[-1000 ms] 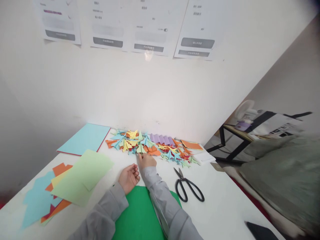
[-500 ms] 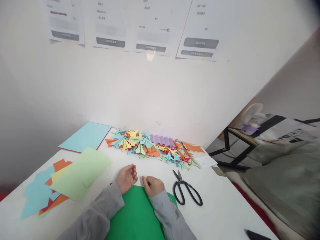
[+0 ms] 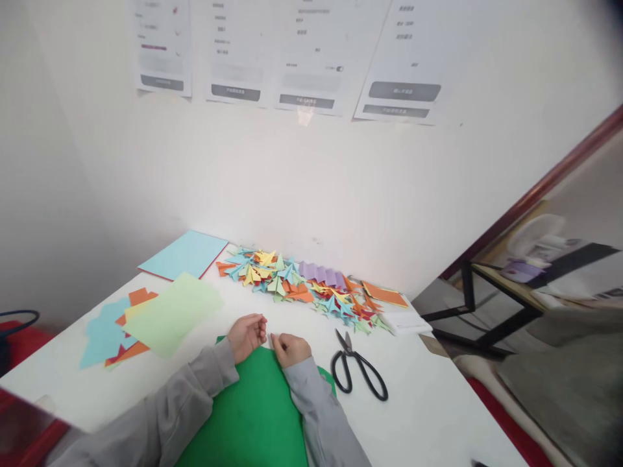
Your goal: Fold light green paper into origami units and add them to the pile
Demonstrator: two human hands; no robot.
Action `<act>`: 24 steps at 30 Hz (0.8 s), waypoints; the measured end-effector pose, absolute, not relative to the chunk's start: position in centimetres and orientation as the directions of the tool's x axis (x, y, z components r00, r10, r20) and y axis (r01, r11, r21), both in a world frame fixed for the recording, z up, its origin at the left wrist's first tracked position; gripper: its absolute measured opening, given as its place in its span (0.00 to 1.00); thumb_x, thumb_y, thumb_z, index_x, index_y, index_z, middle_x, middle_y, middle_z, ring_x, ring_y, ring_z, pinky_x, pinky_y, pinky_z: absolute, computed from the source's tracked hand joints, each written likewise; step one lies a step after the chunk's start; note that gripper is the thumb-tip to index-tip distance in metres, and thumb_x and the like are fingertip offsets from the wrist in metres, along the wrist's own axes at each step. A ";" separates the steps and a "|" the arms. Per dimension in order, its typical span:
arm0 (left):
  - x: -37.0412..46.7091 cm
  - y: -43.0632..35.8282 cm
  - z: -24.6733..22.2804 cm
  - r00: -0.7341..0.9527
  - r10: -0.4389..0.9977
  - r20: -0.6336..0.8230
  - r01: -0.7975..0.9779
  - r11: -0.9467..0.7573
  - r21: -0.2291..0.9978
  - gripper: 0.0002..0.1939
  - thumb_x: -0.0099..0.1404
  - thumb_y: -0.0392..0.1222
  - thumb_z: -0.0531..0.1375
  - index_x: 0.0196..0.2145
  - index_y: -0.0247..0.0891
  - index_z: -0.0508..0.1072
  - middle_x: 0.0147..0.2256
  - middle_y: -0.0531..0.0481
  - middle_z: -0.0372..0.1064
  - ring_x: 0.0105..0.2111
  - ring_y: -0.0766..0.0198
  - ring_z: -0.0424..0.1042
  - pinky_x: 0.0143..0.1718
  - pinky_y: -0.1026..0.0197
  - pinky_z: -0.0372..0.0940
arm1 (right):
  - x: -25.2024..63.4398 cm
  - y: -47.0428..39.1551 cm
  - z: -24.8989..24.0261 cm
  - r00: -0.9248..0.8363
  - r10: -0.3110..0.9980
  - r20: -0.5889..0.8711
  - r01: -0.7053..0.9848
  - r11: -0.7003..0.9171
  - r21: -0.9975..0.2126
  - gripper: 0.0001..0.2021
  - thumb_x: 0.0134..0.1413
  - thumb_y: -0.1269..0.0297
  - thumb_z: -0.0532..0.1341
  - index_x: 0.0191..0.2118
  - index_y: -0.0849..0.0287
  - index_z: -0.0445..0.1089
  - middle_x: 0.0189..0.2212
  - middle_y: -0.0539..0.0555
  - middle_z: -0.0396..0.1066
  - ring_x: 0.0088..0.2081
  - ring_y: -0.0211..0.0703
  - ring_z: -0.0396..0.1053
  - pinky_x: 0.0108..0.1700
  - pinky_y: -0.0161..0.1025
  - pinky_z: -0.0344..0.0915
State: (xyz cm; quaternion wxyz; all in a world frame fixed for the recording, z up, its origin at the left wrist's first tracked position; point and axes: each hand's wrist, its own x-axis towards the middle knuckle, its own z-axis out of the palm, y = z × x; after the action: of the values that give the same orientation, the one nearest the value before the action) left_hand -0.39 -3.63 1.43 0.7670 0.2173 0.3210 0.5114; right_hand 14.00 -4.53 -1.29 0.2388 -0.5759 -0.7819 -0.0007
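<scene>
My left hand (image 3: 247, 338) is half curled, palm showing, with nothing visible in it. Close to its right, my right hand (image 3: 291, 350) forms a loose fist, thumb against the bent index finger; nothing shows between them. A narrow gap separates the hands. Both hover around the far edge of a green sheet (image 3: 253, 415), its material unclear. Black-handled scissors (image 3: 357, 366) lie to the right of my right hand, blades slightly apart and pointing away. Beyond the hands is a long pile of small folded paper planes (image 3: 282, 282) in several colours.
Loose coloured paper sheets (image 3: 172, 314) overlap on the left. A flat blue stack (image 3: 187, 253) sits at the back left. Pleated purple paper (image 3: 321, 274) and an orange pad (image 3: 384, 295) are against the wall, near a white packet (image 3: 406, 322). Printed pages hang on the wall.
The view has shifted, moving the loose sheets rightward in the picture and showing more red at the far left. Both hands keep nearly the same pose near each other.
</scene>
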 end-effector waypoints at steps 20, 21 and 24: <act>-10.9 -1.0 5.1 -0.154 0.988 0.002 0.655 0.100 0.749 0.08 0.40 0.31 0.61 0.17 0.35 0.62 0.38 0.37 0.60 0.51 0.37 0.43 0.48 0.42 0.37 | 13.9 -5.5 -0.5 -0.248 0.915 0.319 0.914 0.331 -0.237 0.20 0.53 0.58 0.49 0.17 0.58 0.67 0.16 0.48 0.69 0.20 0.33 0.62 0.23 0.32 0.45; -11.0 -1.0 4.9 -0.162 0.987 0.011 0.709 0.109 0.696 0.07 0.41 0.33 0.61 0.19 0.34 0.64 0.39 0.34 0.60 0.51 0.35 0.45 0.47 0.40 0.37 | 13.9 -5.5 -0.4 -0.248 0.916 0.315 0.915 0.328 -0.235 0.20 0.53 0.58 0.49 0.17 0.58 0.67 0.17 0.48 0.69 0.21 0.33 0.62 0.23 0.32 0.45; -11.0 -1.0 4.5 -0.098 0.995 -0.020 0.967 0.100 0.233 0.12 0.51 0.44 0.55 0.29 0.33 0.68 0.39 0.32 0.61 0.44 0.40 0.57 0.41 0.43 0.49 | 13.9 -5.6 -0.4 -0.243 0.919 0.310 0.918 0.321 -0.233 0.19 0.53 0.58 0.49 0.17 0.58 0.67 0.17 0.49 0.69 0.21 0.33 0.62 0.23 0.32 0.45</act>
State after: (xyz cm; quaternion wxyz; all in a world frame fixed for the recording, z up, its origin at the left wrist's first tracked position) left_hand -11.01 -0.97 4.46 0.0862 0.6658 0.7367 0.0806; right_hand 13.89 -5.58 -0.39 0.1976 -0.5827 -0.7883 0.0018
